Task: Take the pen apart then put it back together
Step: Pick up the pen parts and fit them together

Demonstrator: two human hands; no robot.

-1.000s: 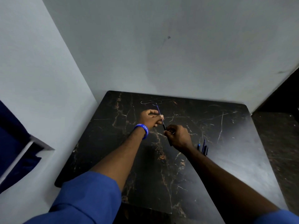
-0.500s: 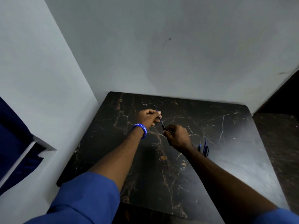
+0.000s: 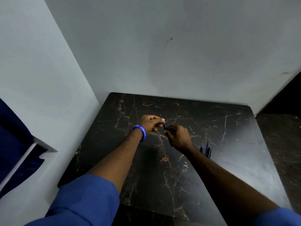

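Hands over dark marble table | left hand pinching thin blue refill, tip poking up past its fingers | right hand closed around black pen barrel, touching left fingertips | loose pen parts on table just right of right wrist | blue wristband on left wrist

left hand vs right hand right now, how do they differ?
The left hand wears a blue wristband; the right hand has a bare wrist. The left hand pinches the thin blue refill; the right hand grips the dark pen barrel. The left hand sits farther from the camera. Both hover over the dark marble table.
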